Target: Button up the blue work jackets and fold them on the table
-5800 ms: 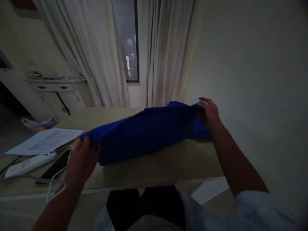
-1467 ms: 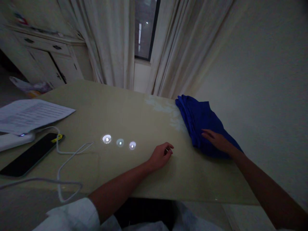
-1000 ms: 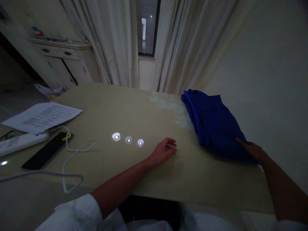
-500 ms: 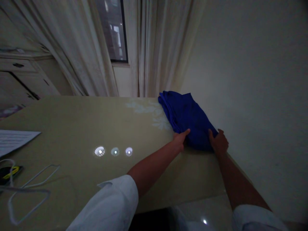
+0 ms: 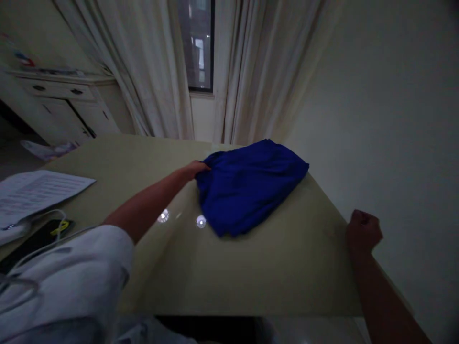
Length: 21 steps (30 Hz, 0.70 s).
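Observation:
A blue cloth (image 5: 247, 184) lies partly spread across the far middle of the pale glossy table (image 5: 287, 267). My left hand (image 5: 196, 169) grips its left corner, with the thumb over the fabric and the other fingers mostly hidden. Well away from the cloth, my right hand (image 5: 364, 231) is closed in a fist at the table's right edge, near the wall; nothing shows in it.
Printed sheets (image 5: 43, 188) lie at the table's left. Nearer are a black and yellow object (image 5: 39, 239) and a white cable (image 5: 36, 253), partly beside my left sleeve. Curtains (image 5: 154, 71) hang behind the table, and a wall (image 5: 387, 119) borders it on the right.
The cloth has moved left and turned, and lies more spread out. My left hand has shifted left with its corner. My right hand has let go and moved right, now closed. The view has turned left.

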Each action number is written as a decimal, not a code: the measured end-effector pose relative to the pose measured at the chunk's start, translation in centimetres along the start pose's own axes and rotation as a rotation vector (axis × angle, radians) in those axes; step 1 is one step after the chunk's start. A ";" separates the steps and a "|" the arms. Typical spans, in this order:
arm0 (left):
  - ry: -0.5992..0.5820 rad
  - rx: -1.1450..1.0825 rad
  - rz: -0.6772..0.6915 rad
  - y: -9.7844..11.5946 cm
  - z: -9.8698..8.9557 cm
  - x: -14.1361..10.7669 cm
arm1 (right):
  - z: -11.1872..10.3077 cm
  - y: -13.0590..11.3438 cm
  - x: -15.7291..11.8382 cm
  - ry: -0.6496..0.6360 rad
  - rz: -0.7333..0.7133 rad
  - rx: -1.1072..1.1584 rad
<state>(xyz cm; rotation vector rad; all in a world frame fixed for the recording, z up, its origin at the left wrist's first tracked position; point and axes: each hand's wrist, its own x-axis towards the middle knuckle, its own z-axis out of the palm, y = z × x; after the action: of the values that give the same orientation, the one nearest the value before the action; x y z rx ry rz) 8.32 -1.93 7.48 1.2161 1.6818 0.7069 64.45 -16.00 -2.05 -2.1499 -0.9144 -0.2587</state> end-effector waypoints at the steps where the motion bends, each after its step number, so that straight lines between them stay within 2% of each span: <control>1: 0.112 0.113 -0.021 -0.4 -3.6 0.5 | 0.1 -0.3 -0.1 -0.014 -0.016 0.000; 2: 0.318 0.378 0.025 -0.7 -6.4 0.8 | 0.2 -0.6 -0.1 -0.035 -0.047 -0.006; 3: 0.432 0.465 0.055 -1.1 -8.2 0.9 | 0.3 -0.9 -0.2 -0.070 -0.088 -0.026; 4: 0.512 0.524 0.094 -1.6 -9.0 0.8 | 0.4 -1.2 -0.3 -0.120 -0.133 -0.060; 5: 0.546 0.581 0.150 -2.2 -8.8 0.4 | 0.4 -1.5 -0.3 -0.180 -0.172 -0.105; 7: 0.435 0.654 0.301 -3.5 -5.6 -1.3 | 0.6 -1.8 -0.3 -0.283 -0.210 -0.203; 9: 0.129 0.777 0.565 -4.9 -0.5 -3.6 | 0.7 -1.8 -0.2 -0.329 -0.214 -0.281; 11: -0.040 0.839 0.868 -6.3 4.6 -5.6 | 0.9 -1.6 0.0 -0.340 -0.209 -0.321; 12: -0.073 0.846 0.977 -6.9 6.6 -6.2 | 0.9 -1.4 0.1 -0.338 -0.213 -0.332; 14: -0.066 0.844 1.052 -7.8 8.8 -6.3 | 1.1 -1.0 0.2 -0.348 -0.235 -0.333; 15: -0.051 0.849 1.046 -8.2 9.1 -5.8 | 1.1 -0.8 0.3 -0.352 -0.242 -0.330; 17: -0.033 0.888 1.017 -8.7 8.3 -3.8 | 1.2 -0.5 0.4 -0.354 -0.244 -0.321; 19: -0.029 0.958 1.022 -9.0 6.3 -1.3 | 1.3 -0.2 0.5 -0.343 -0.236 -0.308; 21: -0.029 1.023 1.038 -9.2 3.4 1.1 | 1.4 0.0 0.6 -0.329 -0.241 -0.297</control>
<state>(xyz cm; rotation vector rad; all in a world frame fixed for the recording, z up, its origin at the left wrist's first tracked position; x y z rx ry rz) 7.51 -4.27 -2.08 2.8860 1.2803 0.3344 64.74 -14.73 -2.72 -2.3972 -1.4023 -0.1686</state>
